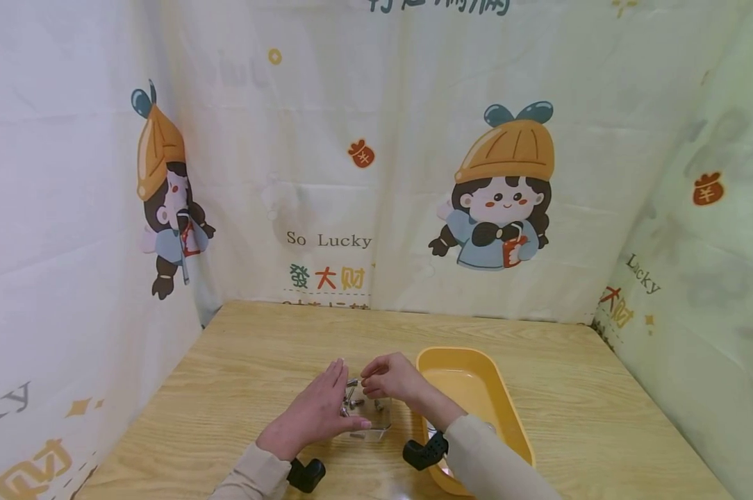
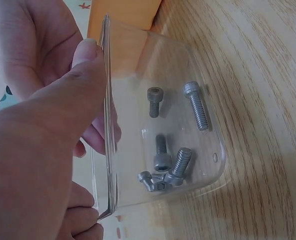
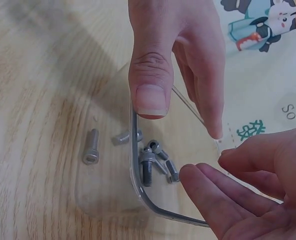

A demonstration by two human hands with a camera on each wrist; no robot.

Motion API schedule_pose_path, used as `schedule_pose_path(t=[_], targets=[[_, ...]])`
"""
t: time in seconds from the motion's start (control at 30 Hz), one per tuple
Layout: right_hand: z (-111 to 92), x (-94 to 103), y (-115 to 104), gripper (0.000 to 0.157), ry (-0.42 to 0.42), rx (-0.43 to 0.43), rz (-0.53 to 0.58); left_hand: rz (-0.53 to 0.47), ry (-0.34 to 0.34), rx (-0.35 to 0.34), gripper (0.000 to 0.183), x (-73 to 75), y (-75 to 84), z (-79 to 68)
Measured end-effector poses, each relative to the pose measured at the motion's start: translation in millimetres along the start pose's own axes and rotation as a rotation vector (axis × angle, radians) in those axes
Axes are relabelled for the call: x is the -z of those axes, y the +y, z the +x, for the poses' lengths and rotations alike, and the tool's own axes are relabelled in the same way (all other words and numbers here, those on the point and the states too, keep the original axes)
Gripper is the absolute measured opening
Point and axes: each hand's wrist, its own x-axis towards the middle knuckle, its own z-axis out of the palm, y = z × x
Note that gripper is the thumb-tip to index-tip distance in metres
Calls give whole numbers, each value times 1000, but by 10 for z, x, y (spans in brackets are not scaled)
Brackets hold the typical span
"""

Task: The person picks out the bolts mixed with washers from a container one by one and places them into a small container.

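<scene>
A clear plastic box (image 2: 188,52) stands on the table, with several silvery socket-head bolts (image 2: 197,106) lying inside. My left hand (image 1: 317,410) holds the box at its left side, the thumb (image 3: 152,95) on the rim and the other fingers down along the outside. Over the box's far right part hovers my right hand (image 1: 395,378), its fingers loosely bent with a gap between the tips. No bolt is visible between those fingers in the right wrist view. Some bolts are partly hidden behind my left hand in the head view.
Right of the box lies a yellow-orange tray (image 1: 503,389), holding small objects at its near end, mostly hidden by my right forearm. The wooden table (image 1: 276,333) is bounded by printed cloth (image 1: 326,208) at the back and both sides.
</scene>
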Motion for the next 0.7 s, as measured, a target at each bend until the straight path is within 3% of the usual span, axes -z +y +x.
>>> schedule_pose_path(t=[0.7], targets=[[-156, 211, -2, 24, -1, 57, 59, -39, -20, 19, 104, -8, -40, 9]])
